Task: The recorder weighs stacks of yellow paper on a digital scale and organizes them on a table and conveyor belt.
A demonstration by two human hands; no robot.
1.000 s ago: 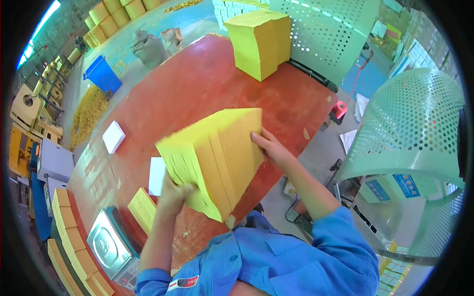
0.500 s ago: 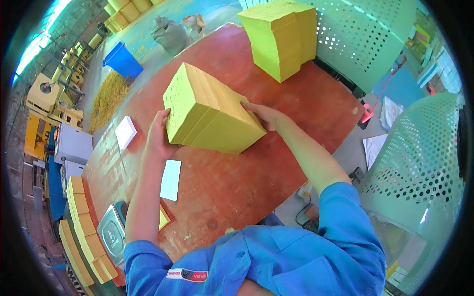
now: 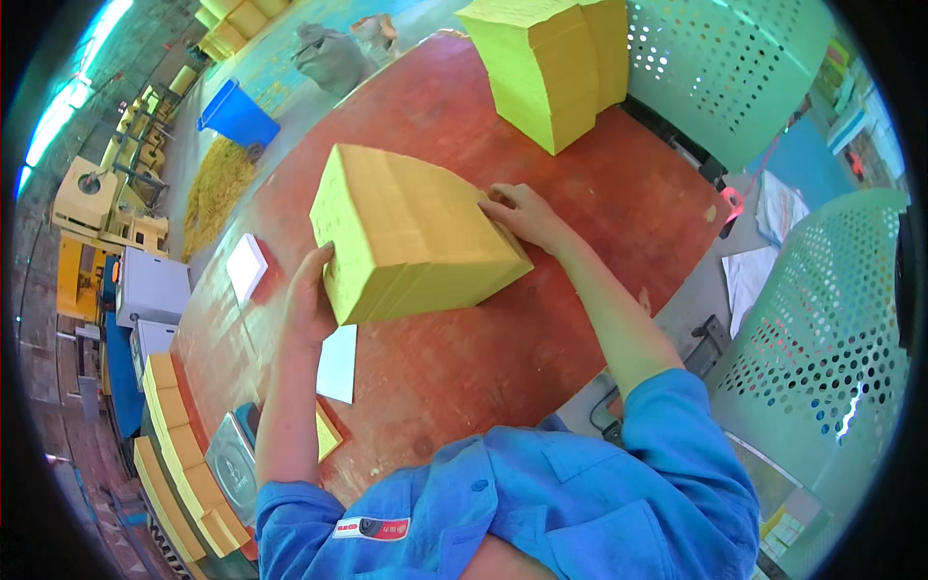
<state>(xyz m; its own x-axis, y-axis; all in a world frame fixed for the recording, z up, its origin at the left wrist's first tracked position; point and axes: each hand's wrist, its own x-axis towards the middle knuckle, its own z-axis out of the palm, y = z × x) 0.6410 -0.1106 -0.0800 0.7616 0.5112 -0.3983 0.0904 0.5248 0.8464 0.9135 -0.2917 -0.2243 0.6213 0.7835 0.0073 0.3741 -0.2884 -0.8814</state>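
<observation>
A thick block of yellow sheets, like a tall stack of paper (image 3: pixel 411 222), is held between my hands over the red table (image 3: pixel 425 362). My left hand (image 3: pixel 311 298) grips its left end, thumb on the face and fingers partly hidden behind the lower edge. At the right end, my right hand (image 3: pixel 525 215) has its fingers bent over the upper edge. Faint step lines run along the block's front side. A larger yellow stack (image 3: pixel 551 72) stands at the table's far right. Below my left hand lies a white sheet (image 3: pixel 337 365).
A small white pad (image 3: pixel 246 269) lies on the left of the table. A metal scale (image 3: pixel 232 464) and rows of yellow blocks (image 3: pixel 188 454) are at the lower left. Perforated green guards (image 3: pixel 822 319) flank the right side. Beyond the table stands a blue bin (image 3: pixel 240 118).
The held stack has tilted and turned, so its broad upper side shows more and its left face less. Both hands have moved with it, the right one shifting slightly along the upper edge.
</observation>
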